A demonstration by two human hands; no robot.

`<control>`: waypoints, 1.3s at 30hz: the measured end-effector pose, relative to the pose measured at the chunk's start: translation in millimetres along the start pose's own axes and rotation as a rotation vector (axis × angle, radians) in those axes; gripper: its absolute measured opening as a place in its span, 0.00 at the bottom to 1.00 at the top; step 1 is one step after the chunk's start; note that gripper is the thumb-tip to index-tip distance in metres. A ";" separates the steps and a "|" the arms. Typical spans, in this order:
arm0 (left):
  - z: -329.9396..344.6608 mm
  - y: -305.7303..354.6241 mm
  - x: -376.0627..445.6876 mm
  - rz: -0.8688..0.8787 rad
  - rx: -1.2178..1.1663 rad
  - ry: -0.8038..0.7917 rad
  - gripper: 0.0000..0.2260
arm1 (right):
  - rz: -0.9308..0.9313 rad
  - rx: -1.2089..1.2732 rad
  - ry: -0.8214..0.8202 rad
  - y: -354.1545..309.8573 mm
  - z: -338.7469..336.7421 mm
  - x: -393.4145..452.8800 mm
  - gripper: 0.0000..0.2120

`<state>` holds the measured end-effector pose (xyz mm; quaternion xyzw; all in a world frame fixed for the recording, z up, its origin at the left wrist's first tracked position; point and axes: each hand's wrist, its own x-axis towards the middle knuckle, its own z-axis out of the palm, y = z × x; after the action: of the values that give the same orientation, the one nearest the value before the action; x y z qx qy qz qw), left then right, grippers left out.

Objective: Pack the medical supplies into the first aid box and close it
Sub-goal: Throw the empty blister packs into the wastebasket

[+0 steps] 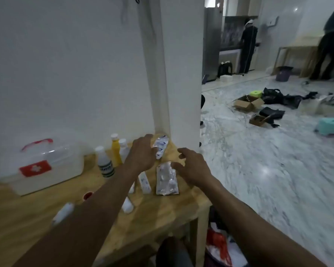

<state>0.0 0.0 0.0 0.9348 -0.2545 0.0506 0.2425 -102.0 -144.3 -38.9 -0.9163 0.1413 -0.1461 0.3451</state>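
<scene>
The first aid box (46, 166), clear plastic with a red handle and a red cross label, stands closed at the left of the wooden table (172, 209). My left hand (141, 155) holds a white and blue sachet (161, 147) near the wall corner. My right hand (193, 166) hovers with fingers spread, touching the top of a silver blister pack (166, 180) that lies flat. Three bottles (112, 157), one of them yellow, stand between the box and my hands. A white tube box (145, 182) and small white items (127, 206) lie under my left forearm.
A white roll (63, 212) and a small red cap (88, 195) lie on the near table. The table's right edge drops to a marble floor with cardboard boxes (248, 103), black bags and a teal stool (330, 126). Two people stand far back.
</scene>
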 end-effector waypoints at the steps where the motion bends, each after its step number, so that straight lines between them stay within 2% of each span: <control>1: 5.7 -2.3 9.3 -0.031 0.011 -0.024 0.24 | 0.000 -0.008 -0.022 3.7 4.6 6.0 0.28; 5: 25.0 -9.4 40.8 -0.131 0.051 -0.111 0.26 | 0.021 -0.083 -0.105 12.3 21.2 22.3 0.29; 8: 37.4 -9.3 57.2 -0.183 0.064 -0.152 0.25 | 0.007 -0.159 -0.131 16.0 28.0 30.4 0.24; 13: 49.1 -9.6 69.5 -0.234 0.105 -0.176 0.19 | 0.089 -0.021 -0.150 16.8 25.5 39.1 0.12; 20: 49.1 2.9 64.8 -0.399 -0.048 -0.173 0.27 | 0.152 0.099 -0.080 17.1 26.9 35.2 0.13; 22: 49.8 5.5 59.0 -0.385 -0.081 -0.131 0.22 | 0.160 0.124 -0.074 17.7 22.6 31.7 0.12; 24: 50.8 5.7 52.3 -0.366 -0.124 -0.075 0.16 | 0.174 0.123 -0.050 23.1 15.3 27.0 0.07; 31: 50.8 25.8 22.3 -0.285 -0.288 -0.014 0.07 | 0.212 0.249 0.150 44.7 -28.0 -9.3 0.03; 36: 58.6 69.8 -1.7 -0.188 -0.350 -0.031 0.03 | 0.345 0.364 0.371 71.9 -60.6 -29.8 0.04; 39: 76.2 105.9 -11.1 -0.138 -0.367 -0.085 0.06 | 0.433 0.381 0.496 100.7 -80.3 -39.9 0.05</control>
<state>-64.8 -111.2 -23.9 0.8913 -0.2049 -0.0530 0.4009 -183.8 -250.1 -55.8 -0.7214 0.3812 -0.3108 0.4875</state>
